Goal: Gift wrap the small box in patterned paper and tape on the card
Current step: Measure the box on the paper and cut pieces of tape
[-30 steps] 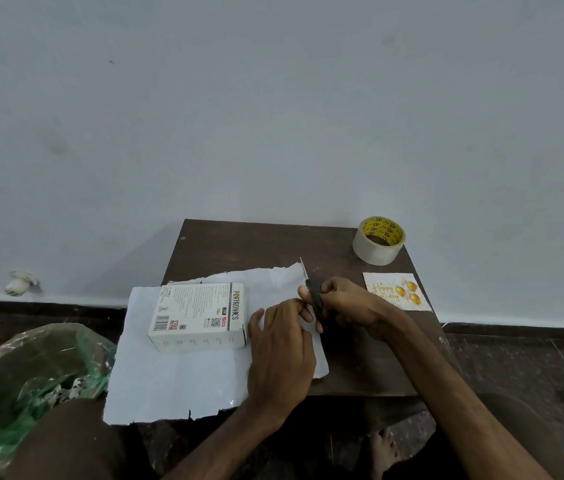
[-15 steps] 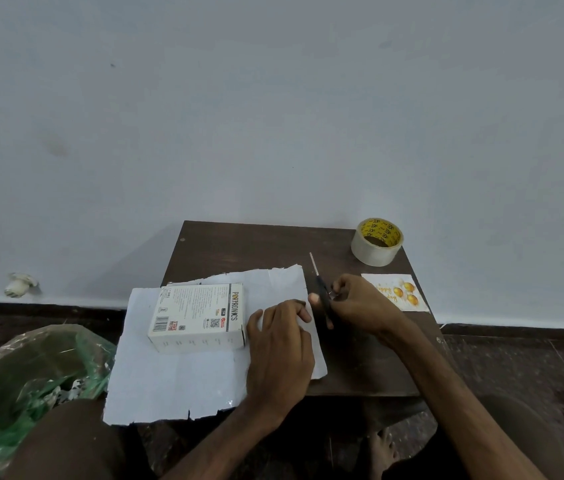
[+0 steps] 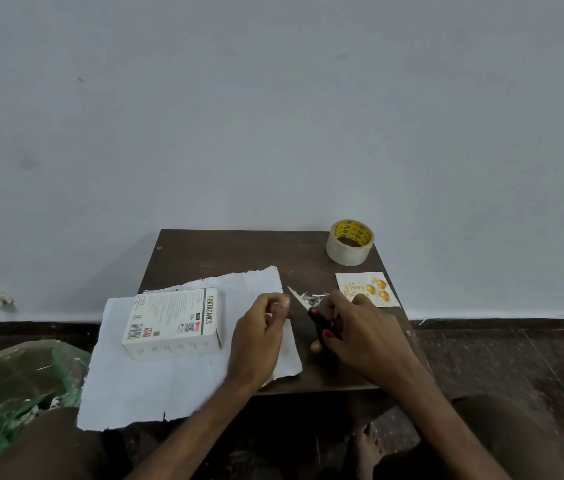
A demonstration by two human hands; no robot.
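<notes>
Right hand (image 3: 360, 329) has fingers curled thru the black-and-red handles of scissors (image 3: 318, 315), clamped on them. Blades look together, tip aimed away from the person, right of the box. Tiny paper scraps (image 3: 310, 297) lie at the tip, so prob. a trim of the sheet's edge. Left hand (image 3: 258, 337), btwn the box and the scissors, is curled on the right edge of the paper (image 3: 156, 379) and seems to pinch it, likely to keep the sheet taut & steady for cutting. Small box (image 3: 173, 320) lies flat, label up, toward the paper's far edge, not yet wrapped; sheet shows white side up, presumably pattern down for folding. Card (image 3: 365, 289) w/ gold balloons sits well right of the box, tape roll (image 3: 349, 242) right & farther back, both prob. parked out of the way till needed. All on a dark table (image 3: 225, 251); green bag (image 3: 14, 379) sits left of the box, on the floor.
</notes>
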